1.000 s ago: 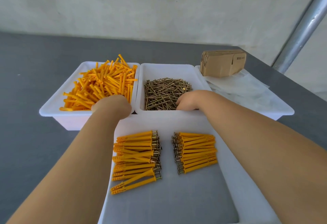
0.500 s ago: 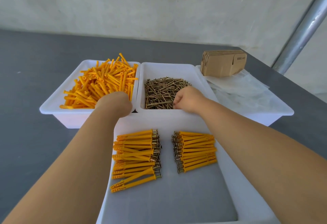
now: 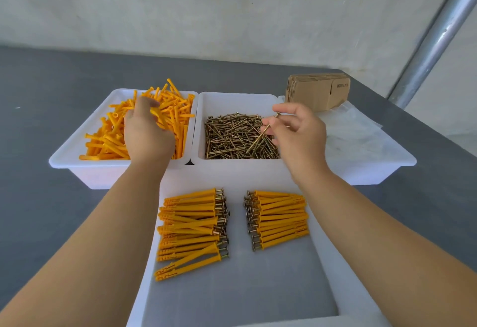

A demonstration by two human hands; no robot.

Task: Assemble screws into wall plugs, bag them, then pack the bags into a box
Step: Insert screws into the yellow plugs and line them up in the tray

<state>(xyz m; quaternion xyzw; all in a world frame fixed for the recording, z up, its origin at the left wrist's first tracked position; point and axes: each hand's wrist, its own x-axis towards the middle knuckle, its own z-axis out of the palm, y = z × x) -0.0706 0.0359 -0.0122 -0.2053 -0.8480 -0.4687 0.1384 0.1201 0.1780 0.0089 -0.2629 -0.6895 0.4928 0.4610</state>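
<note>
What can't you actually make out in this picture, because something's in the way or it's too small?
- Head view: what the left hand grips among the orange wall plugs; its own back hides the fingers.
- The print on the flat cardboard boxes: too small.
- The clear bags in the right tray: too faint to count.
- The near tray: its front is cut off by the bottom edge.
</note>
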